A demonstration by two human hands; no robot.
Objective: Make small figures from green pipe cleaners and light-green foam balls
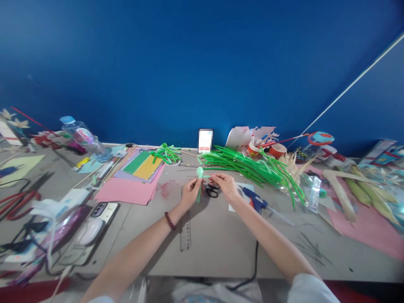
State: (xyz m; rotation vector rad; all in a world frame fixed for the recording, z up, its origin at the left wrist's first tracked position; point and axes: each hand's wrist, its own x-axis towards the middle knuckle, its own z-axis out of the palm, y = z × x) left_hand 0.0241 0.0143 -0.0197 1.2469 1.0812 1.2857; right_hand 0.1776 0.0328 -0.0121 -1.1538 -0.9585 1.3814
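Left hand: the left hand pinches a light green piece just under its round head, its lower stem hanging below the fingers.
Right hand: the right hand pinches the outer end of a thin green side strand that runs across from below the head; exact fingertip contact is too small to tell.
Light green piece: upright between the hands, above the table.
Risk at the strand: a hard sideways pull by the right hand could bend the stem or twist the head, since the left grip looks narrow; a loose pinch could let the strand spring away.
Risk below: the black scissors lie close under the hands, so a dropping wrist could knock them.
Risk at right: the blue glue gun lies near the right forearm; an outward sweep could brush it or catch the black cord. Whether it is hot cannot be told.
Arm pose: both forearms reach forward and angle inward, the left wearing a beaded bracelet above a clear ruler.
Farther out: pink paper at left, bright green stems beyond the right hand, a blue wall behind.
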